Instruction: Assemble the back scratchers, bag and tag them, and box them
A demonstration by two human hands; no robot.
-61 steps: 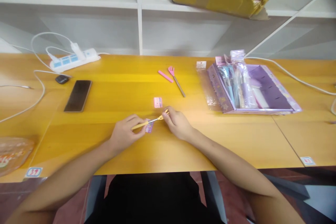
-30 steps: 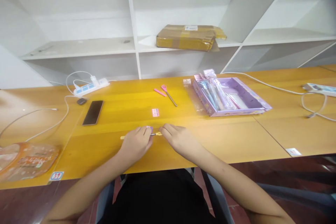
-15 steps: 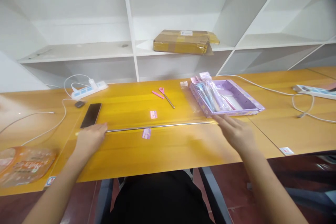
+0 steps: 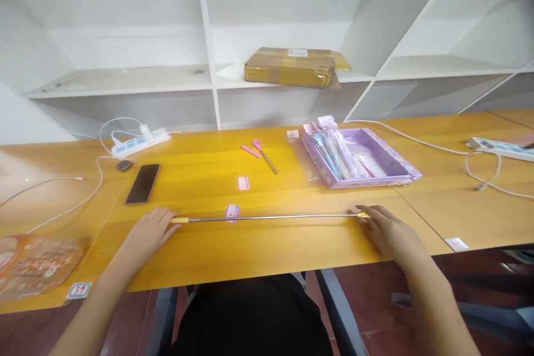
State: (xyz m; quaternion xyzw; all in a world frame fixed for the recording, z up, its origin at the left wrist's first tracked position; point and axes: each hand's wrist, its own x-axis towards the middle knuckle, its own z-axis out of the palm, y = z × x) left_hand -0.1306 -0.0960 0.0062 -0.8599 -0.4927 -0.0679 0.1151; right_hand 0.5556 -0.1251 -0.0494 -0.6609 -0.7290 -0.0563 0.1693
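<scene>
A long, thin telescopic metal rod [image 4: 283, 216] with yellow ends lies crosswise, low over or on the near part of the table. My left hand [image 4: 152, 233] has its fingers closed on the yellow left end. At the other end, my right hand [image 4: 390, 233] grips the yellow tip, which its fingers partly cover. A purple printed card [image 4: 232, 211] lies under the rod, and a pink card [image 4: 243, 183] just beyond it. Farther back are a pink-headed utensil [image 4: 266, 157] with a metal stem and a short pink strip [image 4: 251, 151].
A purple tray [image 4: 411, 173] of bagged items stands beyond my right hand. A dark phone [image 4: 142, 184] lies beyond my left. Power strips [image 4: 139, 143] with white cables sit on both sides. An orange printed plastic package [image 4: 45, 261] is at far left; a taped carton [image 4: 287, 67] sits on the shelf.
Both hands have brought the rod nearer to me, from above the purple card to across it. Its yellow left end now shows beside my left fingers.
</scene>
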